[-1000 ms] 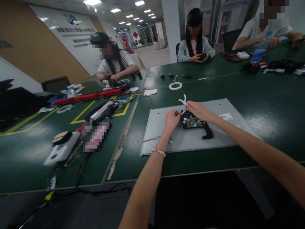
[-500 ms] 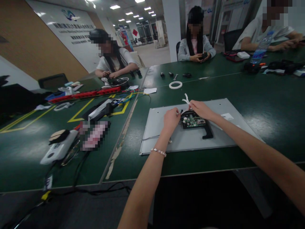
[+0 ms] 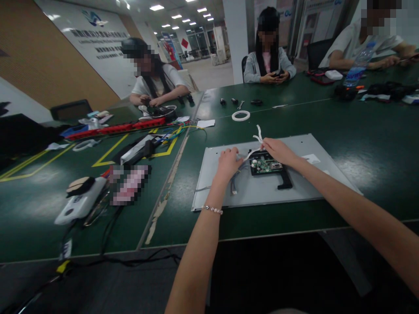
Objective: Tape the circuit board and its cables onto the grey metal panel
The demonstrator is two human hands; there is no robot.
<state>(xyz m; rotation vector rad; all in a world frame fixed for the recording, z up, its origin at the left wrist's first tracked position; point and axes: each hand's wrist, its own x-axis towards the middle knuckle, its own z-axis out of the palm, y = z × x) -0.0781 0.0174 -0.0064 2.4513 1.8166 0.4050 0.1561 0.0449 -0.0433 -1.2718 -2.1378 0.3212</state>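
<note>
A light-grey flat panel lies on the green table, with a green circuit board in a black bracket on it. My right hand is above the board's far edge, pinching a thin white tape strip whose loose, forked ends stick up past the fingertips. From there the strip runs slantwise to my left hand, whose closed fingers appear to hold its other end left of the board. Grey cables lie on the panel beneath my left hand; their upper part is hidden.
Beyond the panel lie a white tape roll, a small wrench and black screwdriver-like pieces. On the left are a red power strip, a white device and cables. Several people sit around the table; a water bottle stands at the right.
My left hand has moved left, off the board's corner, and the strip now shows stretched between both hands. The strip's loose ends have risen slightly. The grey cables under my left hand are more visible.
</note>
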